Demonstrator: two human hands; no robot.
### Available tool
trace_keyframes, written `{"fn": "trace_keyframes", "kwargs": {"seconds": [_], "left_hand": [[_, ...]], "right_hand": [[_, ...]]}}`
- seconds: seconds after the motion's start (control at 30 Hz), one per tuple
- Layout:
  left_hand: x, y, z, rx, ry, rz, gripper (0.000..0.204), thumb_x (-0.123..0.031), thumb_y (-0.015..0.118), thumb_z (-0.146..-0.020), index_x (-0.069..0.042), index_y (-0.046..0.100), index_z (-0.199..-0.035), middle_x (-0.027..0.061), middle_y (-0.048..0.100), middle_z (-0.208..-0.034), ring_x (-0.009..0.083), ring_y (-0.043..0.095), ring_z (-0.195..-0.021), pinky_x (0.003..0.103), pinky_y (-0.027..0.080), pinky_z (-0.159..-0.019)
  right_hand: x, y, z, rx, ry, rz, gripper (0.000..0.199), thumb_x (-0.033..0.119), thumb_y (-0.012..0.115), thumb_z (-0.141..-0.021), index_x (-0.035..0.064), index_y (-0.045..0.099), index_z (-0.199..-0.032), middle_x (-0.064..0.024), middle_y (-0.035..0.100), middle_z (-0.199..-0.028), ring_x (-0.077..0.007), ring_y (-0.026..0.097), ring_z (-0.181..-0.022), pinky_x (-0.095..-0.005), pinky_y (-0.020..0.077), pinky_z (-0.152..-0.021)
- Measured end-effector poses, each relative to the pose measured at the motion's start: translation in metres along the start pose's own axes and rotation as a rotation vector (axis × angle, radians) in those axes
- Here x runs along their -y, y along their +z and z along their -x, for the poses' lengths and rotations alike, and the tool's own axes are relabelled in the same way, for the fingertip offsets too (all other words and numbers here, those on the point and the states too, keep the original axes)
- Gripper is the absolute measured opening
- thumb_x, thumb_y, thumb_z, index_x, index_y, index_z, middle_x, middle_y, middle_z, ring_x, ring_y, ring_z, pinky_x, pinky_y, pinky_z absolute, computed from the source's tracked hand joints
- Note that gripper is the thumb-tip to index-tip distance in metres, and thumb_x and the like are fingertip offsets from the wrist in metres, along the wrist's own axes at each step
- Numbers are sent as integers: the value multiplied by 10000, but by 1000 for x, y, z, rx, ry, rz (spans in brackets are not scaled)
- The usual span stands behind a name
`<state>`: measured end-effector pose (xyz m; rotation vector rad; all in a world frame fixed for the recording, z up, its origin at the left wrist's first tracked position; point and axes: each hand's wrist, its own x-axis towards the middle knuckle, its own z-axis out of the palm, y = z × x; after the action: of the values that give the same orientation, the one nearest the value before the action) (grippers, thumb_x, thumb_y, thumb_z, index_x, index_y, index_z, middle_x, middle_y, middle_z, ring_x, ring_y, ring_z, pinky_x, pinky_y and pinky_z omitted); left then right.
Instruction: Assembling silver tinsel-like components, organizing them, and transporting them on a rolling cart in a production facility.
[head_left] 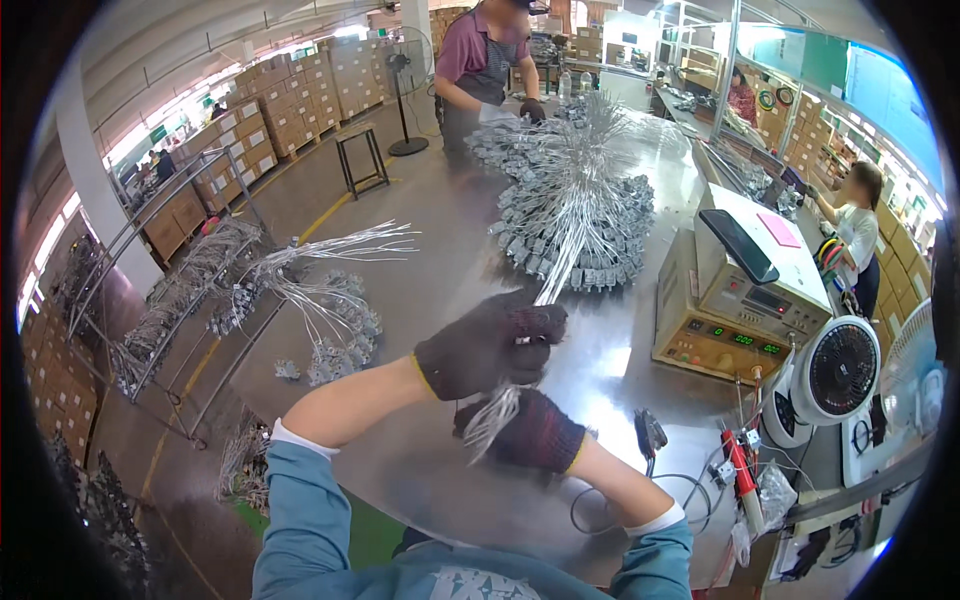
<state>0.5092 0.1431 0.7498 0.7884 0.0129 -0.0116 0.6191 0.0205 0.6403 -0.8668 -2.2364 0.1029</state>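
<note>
A bundle of thin silvery-white wires [556, 284] runs toward me from a large heap of small grey metal parts [575, 235] on the metal table. My left hand [490, 345], in a dark knitted glove, is wrapped round the bundle. Just below it, my right hand [528, 430], gloved the same way, is closed round the same bundle near its end. The loose wire ends [494, 422] fan out past the right hand toward the lower left. A smaller cluster of similar wired parts [345, 325] lies at the table's left side.
Test instruments [740, 290] with a phone [738, 246] on top stand right, beside a small fan [838, 370]. A red-handled tool [740, 465] and cables lie nearer. A metal rack [180, 300] of wired parts stands left. A co-worker [485, 70] works across the table.
</note>
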Motion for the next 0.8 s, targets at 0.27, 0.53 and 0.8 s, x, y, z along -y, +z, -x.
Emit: {"fn": "trace_keyframes", "kwargs": {"seconds": [0.27,0.53,0.8], "left_hand": [[26,-8,40,-359,171,-846,718,-329,764,-1024,-99,436,-1619,-28,603,-896,60,511,-659,261,439,-589],[88,-96,65,-559,128,-1019,342,-338,743,-1034,-34,770,-1189,-39,628,-764,68,573,-708,295,511,-638],[108,-150,63,-632,700,-1969,271,-337,666,-1057,-86,753,-1111,100,682,-744,251,682,-656,381,524,-637]], "right_hand": [[-56,24,10,-40,189,343,233,299,778,-849,160,780,-1035,-124,744,-910,-336,740,-847,-465,599,-759],[-32,42,-9,289,511,-30,507,351,892,-737,168,764,-1192,-65,695,-1350,-228,577,-1392,-524,340,-1246],[-44,91,0,156,333,552,454,422,761,-863,148,732,-1223,-107,705,-1208,-323,594,-1268,-562,297,-1267]]}}
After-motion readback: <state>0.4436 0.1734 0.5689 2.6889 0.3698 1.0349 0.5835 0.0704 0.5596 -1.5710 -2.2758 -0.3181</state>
